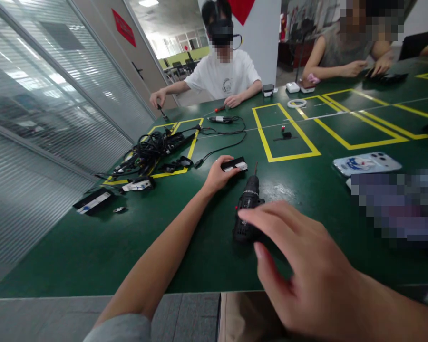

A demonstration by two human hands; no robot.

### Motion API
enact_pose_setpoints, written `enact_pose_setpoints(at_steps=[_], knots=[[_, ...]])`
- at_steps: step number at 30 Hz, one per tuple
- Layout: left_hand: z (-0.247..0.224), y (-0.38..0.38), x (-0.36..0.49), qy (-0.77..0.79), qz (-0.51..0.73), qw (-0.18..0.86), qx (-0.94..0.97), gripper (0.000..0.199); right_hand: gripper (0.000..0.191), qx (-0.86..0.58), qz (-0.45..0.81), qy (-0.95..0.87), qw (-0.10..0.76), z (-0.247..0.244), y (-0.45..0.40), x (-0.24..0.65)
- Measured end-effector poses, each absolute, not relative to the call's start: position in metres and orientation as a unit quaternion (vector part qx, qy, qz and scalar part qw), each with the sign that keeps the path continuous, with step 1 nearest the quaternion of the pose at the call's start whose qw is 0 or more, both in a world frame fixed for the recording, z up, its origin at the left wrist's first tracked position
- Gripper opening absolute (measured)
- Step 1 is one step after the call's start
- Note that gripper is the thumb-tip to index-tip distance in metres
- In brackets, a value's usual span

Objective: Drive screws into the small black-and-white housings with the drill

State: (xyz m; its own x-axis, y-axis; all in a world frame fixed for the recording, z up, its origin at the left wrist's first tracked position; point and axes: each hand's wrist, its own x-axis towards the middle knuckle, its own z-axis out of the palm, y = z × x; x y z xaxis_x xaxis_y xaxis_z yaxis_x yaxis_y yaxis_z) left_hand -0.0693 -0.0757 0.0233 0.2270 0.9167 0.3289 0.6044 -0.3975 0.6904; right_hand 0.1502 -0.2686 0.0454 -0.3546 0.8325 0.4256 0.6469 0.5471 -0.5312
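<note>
My left hand (219,175) rests at mid-table with its fingers and thumb closed round a black block (239,162) that bears a white label. Closer to me, a black cordless drill (247,209) lies on its side on the green table, its bit pointing away from me. Over the drill's near end and to its right hovers my right hand (303,266), thumb and fingers apart, holding nothing. Whether its index fingertip touches the drill I cannot tell.
A heap of black cables and adapters (157,147) lies to the left. Nearer are labelled black blocks (94,201). On the right is a phone (367,163). Yellow tape (294,156) marks rectangles. Across the table, a person in white (223,71) holds a dark tool (162,113); another sits at right.
</note>
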Motion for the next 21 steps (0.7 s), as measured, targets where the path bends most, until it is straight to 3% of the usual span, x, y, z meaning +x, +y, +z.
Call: enact_pose_setpoints(at_steps=[5,12,15,21], knots=[[0.025,-0.041,-0.036,0.498,0.355,0.213,0.762,0.039,0.066,-0.526,0.054,-0.831,0.174,0.07,-0.258,0.136],[0.014,-0.014,-0.033,0.469,0.359,0.242,0.77,0.038,0.091,-0.543,0.038,-0.838,0.052,0.057,-0.257,0.132],[0.009,-0.009,-0.036,0.461,0.358,0.238,0.776,0.034,0.091,-0.572,0.035,-0.818,0.055,0.05,-0.257,0.129],[0.006,-0.006,-0.037,0.453,0.37,0.266,0.766,0.032,0.103,-0.553,0.147,-0.807,0.143,0.055,-0.234,0.153]])
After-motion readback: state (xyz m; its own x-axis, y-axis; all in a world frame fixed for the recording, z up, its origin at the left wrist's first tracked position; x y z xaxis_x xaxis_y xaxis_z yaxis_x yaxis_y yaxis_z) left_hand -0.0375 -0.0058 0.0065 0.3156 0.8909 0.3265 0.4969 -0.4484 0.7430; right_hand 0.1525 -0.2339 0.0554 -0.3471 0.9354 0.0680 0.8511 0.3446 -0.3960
